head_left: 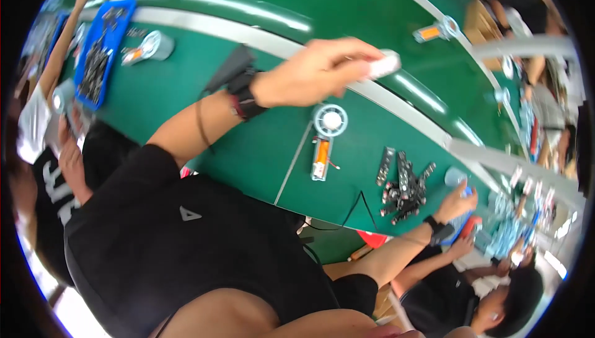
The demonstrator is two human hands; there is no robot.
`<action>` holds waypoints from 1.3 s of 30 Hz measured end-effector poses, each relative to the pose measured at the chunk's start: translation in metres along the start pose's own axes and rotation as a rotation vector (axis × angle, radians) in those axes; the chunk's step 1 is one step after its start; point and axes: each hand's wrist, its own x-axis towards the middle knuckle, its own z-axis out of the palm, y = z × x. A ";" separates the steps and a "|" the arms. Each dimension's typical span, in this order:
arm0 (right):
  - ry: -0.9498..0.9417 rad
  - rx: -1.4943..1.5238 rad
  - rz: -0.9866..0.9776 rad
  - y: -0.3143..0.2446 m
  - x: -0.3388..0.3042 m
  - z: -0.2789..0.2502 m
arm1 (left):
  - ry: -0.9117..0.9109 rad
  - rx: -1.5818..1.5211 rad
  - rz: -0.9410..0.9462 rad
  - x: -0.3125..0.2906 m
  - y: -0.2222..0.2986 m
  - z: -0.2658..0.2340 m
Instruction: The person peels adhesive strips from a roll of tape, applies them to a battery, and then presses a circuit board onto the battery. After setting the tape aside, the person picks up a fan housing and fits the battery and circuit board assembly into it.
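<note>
My left hand (319,73) reaches out over the white rail at the edge of the green conveyor. Its fingers pinch a small white rounded part (385,64), blurred by motion. My right hand (457,203), at the right end of the green table, is closed on a pale blue fan casing (455,177), partly covered by the fingers. Between my arms, an open handheld fan housing (321,158) lies on the table, with a round pale blue head, a white disc and an orange battery in its handle. Left of my right hand, several black strip-like parts (404,186) lie heaped.
A blue tray (127,13) of dark parts stands at the far left, near another fan casing (160,45). More fan housings (437,29) sit on the conveyor (365,3). Co-workers sit close on both sides. A black cable (361,205) hangs at the table's near edge.
</note>
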 end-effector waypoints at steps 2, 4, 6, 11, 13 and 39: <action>0.275 -0.101 -0.089 -0.037 0.004 -0.037 | 0.069 0.160 0.220 0.001 -0.007 0.012; 0.177 0.389 0.361 -0.144 0.004 -0.091 | 0.104 0.323 0.442 0.000 -0.011 0.012; -0.137 1.191 0.225 -0.250 -0.009 -0.133 | 0.077 0.427 0.566 -0.005 -0.005 0.008; -0.293 1.166 -0.267 -0.359 -0.013 -0.175 | -0.010 0.569 0.486 -0.037 0.028 0.005; -0.346 1.206 -0.259 -0.373 -0.016 -0.171 | -0.006 0.598 0.490 -0.040 0.032 -0.009; -0.862 1.115 -0.102 -0.420 0.161 0.072 | 0.181 -0.324 -0.044 -0.011 0.013 -0.114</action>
